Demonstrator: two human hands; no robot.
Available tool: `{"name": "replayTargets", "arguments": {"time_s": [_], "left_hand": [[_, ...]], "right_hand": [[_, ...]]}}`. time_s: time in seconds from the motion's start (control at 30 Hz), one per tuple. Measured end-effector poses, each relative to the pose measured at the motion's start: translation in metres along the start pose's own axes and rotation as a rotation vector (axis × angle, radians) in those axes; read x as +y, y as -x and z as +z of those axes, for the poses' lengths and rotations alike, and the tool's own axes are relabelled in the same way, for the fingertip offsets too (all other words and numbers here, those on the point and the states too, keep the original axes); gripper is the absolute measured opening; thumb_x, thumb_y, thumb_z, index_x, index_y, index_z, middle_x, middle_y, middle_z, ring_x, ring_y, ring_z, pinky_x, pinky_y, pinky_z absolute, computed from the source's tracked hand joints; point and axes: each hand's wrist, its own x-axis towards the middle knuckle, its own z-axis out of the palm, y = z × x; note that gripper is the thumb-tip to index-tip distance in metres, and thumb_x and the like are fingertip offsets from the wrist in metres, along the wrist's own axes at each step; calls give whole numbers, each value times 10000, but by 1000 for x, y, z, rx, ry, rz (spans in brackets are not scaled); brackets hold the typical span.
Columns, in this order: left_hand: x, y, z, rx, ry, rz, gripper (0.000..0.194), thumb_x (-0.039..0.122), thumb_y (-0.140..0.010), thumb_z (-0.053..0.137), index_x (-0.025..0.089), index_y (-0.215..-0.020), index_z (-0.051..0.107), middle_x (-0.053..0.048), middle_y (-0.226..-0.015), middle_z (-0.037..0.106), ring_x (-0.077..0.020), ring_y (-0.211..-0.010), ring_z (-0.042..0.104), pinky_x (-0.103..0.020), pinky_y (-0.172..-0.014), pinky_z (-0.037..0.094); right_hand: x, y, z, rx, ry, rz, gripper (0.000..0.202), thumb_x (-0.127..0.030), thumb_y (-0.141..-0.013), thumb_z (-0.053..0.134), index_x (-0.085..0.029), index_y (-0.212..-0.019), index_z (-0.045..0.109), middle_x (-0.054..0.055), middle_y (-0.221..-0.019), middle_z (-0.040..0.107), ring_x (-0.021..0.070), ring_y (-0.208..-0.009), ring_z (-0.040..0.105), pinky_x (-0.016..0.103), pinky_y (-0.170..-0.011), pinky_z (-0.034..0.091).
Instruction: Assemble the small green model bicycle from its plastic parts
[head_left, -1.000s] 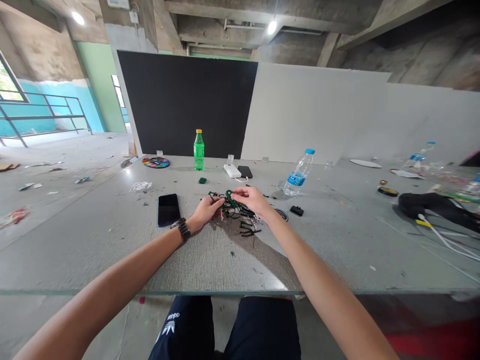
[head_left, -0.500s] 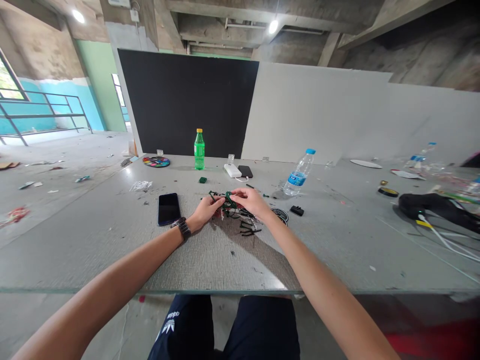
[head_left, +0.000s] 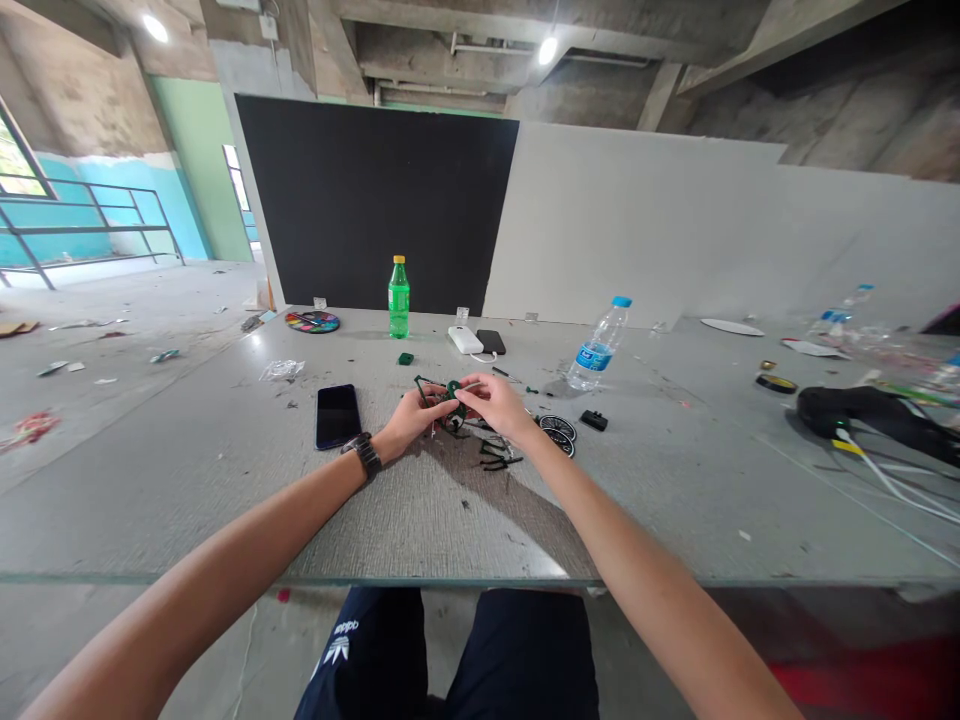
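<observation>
The left hand (head_left: 411, 420) has its thumb and fingers curled around a small dark green piece (head_left: 454, 393), and the right hand (head_left: 499, 402) pinches at its round end. The piece is between the two hands, over the table (head_left: 390, 540), in from both the near edge and the far edge. It lies to the right of the left fingertips and to the left of the right ones. Its thin bars stick out leftward, so its long way seems to run side to side, but fingers hide much of it. Both hands touch it, so neither is nearer. I can't tell if it rests on the table. Thin black bits (head_left: 496, 463) lie toward the near edge. Two spoked wheels (head_left: 558, 430) sit by the right wrist.
</observation>
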Motion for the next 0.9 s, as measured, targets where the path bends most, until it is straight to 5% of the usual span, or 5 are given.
{"name": "replayTargets", "arguments": {"time_s": [0.37,0.9], "left_hand": [[0,0,0,47,72,-36,461,433,-680,879,93,-919,679,-70,-817,699,-121,-639,625,-243,-588,490],[-3,-2,-3,40,-56,-17,399,418,-679,860,101,-834,673,-37,-738,648,-117,-611,581,-243,-577,461]], "right_hand": [[-2,5,9,28,13,40,263,-421,-803,732,-217,-925,621,45,-840,680,175,-725,654,297,-624,579],[1,5,7,-30,24,3,262,-357,-803,725,-205,-992,624,32,-843,673,161,-730,645,284,-629,550]]}}
